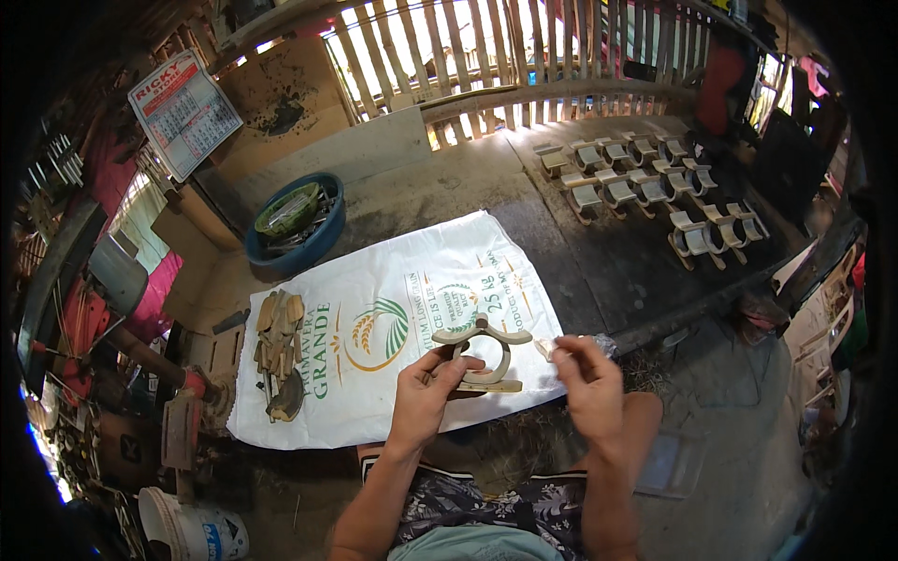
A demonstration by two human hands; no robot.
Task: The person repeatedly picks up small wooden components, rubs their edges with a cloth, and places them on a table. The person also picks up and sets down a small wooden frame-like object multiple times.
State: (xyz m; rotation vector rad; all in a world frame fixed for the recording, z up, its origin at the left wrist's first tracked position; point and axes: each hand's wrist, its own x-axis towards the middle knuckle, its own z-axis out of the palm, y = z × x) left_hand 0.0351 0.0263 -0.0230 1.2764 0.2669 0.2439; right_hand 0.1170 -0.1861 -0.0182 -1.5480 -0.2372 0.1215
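My left hand (423, 391) is closed on a bamboo craft piece (506, 363). The piece has a pale ring on a flat strip, a curved bamboo section across its top, and a small dark knob at the upper middle. To the right of it, apart from the piece, my right hand (591, 385) pinches a small pale object (545, 349) between thumb and fingers; its exact kind is too small to tell. Both hands are above the near edge of a white printed rice sack (374, 421) spread on the table.
Bamboo scraps (279, 341) lie heaped on the sack's left side. Behind them stands a blue basin (297, 260) holding a green bowl (288, 211). Several similar bamboo pieces (620, 192) stand in rows at the back right. A white bucket (201, 528) is on the lower left.
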